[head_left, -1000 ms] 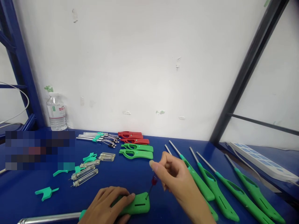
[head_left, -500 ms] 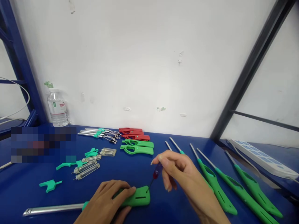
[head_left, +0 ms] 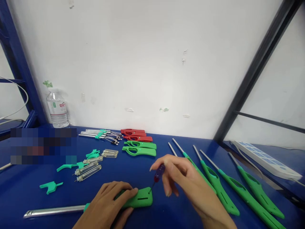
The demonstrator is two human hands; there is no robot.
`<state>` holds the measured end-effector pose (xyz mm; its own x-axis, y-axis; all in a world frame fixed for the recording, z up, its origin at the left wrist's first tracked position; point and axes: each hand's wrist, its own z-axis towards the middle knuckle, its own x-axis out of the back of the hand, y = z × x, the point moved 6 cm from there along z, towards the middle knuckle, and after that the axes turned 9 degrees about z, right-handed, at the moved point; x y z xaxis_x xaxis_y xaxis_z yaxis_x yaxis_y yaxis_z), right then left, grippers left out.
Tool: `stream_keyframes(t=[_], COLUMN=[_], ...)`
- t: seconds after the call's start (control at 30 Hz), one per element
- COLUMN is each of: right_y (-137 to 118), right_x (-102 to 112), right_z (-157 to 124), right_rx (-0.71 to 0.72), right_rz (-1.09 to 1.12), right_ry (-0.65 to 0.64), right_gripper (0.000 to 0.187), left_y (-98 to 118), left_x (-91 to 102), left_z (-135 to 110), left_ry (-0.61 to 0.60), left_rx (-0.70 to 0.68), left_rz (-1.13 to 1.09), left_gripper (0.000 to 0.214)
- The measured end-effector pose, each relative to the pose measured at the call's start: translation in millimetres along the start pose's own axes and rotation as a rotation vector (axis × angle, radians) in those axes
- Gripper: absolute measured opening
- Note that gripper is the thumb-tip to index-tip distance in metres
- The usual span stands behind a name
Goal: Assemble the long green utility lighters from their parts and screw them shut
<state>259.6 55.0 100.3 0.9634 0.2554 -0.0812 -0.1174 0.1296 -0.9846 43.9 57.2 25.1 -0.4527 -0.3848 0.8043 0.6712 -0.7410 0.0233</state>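
Flat on the blue table lies a green long-necked lighter (head_left: pixel 143 197), its metal tube pointing left. My left hand (head_left: pixel 111 202) wraps over its handle and pins it down. Between the thumb and fingers of my right hand (head_left: pixel 181 175) is a small screwdriver (head_left: pixel 159 173) with a purple and red handle. Its thin shaft leans, and the tip sits in the hole near the handle's right end. The lighter's trigger area is hidden under my left hand.
Several assembled green lighters (head_left: pixel 221 190) lie at right, by a white power strip (head_left: pixel 267 159). Behind are green handle shells (head_left: pixel 140 151), red shells (head_left: pixel 138 138) and metal tubes with wires (head_left: pixel 95 134). Clear fuel tanks (head_left: pixel 89 172), teal triggers (head_left: pixel 50 187) and a water bottle (head_left: pixel 57 109) are at left.
The screwdriver handle has turned slightly in my right fingers, its tip still at the hole. My left hand keeps its hold on the lighter. The whole view has shifted a little.
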Motion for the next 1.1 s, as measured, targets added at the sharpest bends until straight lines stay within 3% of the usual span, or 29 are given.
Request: stream_keyframes(t=[0.3, 0.5, 0.63, 0.83, 1.0, 1.1], right_y=[-1, -1, 0, -3, -5, -4], right_x=[-5, -12, -8, -1, -4, -9], right_z=[6, 7, 4, 1, 6, 7], right_rx=[-0.001, 0.039, 0.015, 0.014, 0.011, 0.011], right_rz=[0.028, 0.042, 0.009, -0.026, 0.018, 0.056], right_ry=[0.245, 0.136, 0.02, 0.074, 0.227, 0.197], right_gripper=[0.054, 0.032, 0.044, 0.048, 0.051, 0.05], left_y=[0, 0, 0, 1, 0, -2], left_x=[0.0, -1.7, -0.9, -0.9, -1.5, -2.2], left_z=[1, -2, -1, -1, -2, -2], left_ry=[-0.003, -0.005, 0.007, -0.013, 0.001, 0.003], left_rx=[0.01, 0.003, 0.002, 0.008, 0.005, 0.0], left_rz=[-0.007, -0.004, -0.006, -0.002, -0.013, -0.012], left_gripper=[0.044, 0.043, 0.043, 0.043, 0.041, 0.042])
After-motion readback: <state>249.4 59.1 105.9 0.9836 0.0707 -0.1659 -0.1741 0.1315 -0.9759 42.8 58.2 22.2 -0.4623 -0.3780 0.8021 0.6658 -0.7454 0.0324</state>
